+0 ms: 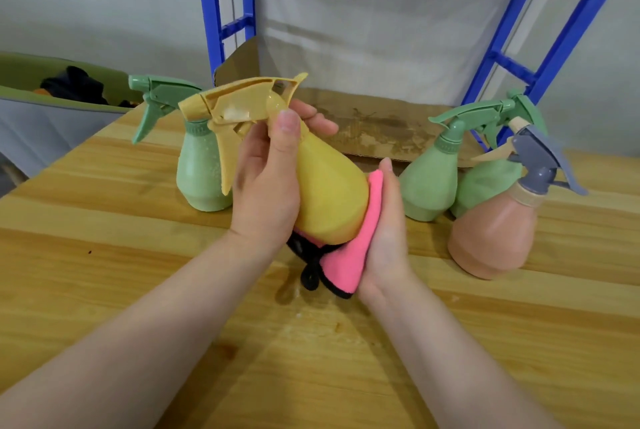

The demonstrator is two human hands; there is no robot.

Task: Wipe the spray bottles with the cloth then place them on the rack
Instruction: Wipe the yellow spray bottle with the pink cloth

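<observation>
Frame ctr: left hand [266,182] grips yellow spray bottle [325,193], tilted, nozzle toward upper left, held above wooden surface [138,290]. Right hand [384,231], fingers straight, presses pink cloth [356,241] against bottle's lower right side. Green bottle [201,168] stands left; two green bottles [429,179] and a peach one [495,234] right. Blue rack [221,12] behind.

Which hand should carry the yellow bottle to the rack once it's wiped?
Left, probably. The left hand already grips the yellow bottle at its neck, while the right hand presses the pink cloth against it.
</observation>
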